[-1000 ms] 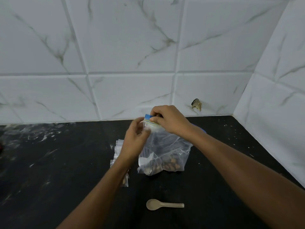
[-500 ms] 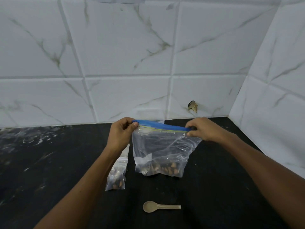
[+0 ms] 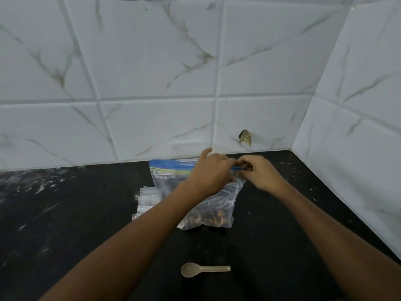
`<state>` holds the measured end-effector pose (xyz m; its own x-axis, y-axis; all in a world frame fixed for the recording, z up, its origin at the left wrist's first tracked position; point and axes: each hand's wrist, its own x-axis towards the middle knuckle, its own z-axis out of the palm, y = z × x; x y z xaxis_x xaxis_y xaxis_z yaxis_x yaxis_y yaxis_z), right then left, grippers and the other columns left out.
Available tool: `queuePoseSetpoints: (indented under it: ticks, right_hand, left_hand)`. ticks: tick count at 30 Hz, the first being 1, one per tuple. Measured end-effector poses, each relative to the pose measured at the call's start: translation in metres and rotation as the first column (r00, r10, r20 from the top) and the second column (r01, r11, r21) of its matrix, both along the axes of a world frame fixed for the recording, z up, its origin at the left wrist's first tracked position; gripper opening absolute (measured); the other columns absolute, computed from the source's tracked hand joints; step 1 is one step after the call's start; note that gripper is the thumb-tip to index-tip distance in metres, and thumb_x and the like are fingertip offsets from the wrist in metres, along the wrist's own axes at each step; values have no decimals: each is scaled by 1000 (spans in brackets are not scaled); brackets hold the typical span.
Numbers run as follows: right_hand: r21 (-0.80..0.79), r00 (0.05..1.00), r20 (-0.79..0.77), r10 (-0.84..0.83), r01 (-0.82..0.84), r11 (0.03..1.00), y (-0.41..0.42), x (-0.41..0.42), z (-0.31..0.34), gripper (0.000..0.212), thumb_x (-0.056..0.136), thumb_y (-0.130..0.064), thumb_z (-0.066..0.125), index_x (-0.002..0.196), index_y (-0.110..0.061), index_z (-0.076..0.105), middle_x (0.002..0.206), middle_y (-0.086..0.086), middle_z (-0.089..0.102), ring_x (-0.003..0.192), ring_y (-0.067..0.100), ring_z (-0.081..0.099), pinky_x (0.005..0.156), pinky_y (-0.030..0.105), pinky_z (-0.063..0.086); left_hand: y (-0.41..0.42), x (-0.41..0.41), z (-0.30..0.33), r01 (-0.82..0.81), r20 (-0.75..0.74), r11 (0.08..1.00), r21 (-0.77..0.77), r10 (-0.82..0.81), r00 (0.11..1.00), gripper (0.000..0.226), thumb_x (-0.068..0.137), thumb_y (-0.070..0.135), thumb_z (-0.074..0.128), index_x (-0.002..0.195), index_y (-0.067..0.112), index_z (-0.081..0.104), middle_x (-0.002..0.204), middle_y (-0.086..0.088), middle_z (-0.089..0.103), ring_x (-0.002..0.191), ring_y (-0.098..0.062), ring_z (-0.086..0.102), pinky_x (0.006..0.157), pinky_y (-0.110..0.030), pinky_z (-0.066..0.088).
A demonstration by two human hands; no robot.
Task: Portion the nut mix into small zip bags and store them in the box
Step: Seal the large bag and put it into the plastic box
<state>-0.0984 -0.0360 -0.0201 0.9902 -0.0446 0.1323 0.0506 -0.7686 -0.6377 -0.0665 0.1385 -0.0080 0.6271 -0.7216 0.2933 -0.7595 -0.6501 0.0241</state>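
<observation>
Looked like home kitchen: black stone counter (image 3: 65, 224) met white marble-look wall tiles (image 3: 152, 72) in far right corner.

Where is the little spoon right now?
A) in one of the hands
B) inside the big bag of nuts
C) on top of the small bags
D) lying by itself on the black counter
D: the spoon lies alone on the black counter, nearer the camera than the big bag, while the left hand and right hand both pinch the bag's top strip.
</observation>
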Motion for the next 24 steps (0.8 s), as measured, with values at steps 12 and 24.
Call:
queuePoseSetpoints:
  ticks: [12,24]
  right_hand:
    - [522,964,-258,70,78,850,6,-36,-89,27,82,-1,72,105,-14,67,100,0,74,92,9,71,75,17,55]
    - [186,925,-293,-241,303,935,27,-39,-153,9,90,-15,65,94,-8,69,89,3,70,80,11,66,72,26,52]
  left_hand:
    - [-32,10,12,-11,-42,997,76,14,999,29,97,43,52,110,23,70,105,0,72,97,-21,64,91,-38,45]
    - [-22,9,29,-130,-273,964,-234,64,960,20,94,27,59,103,21,75,96,1,73,86,-16,60,70,-29,44]
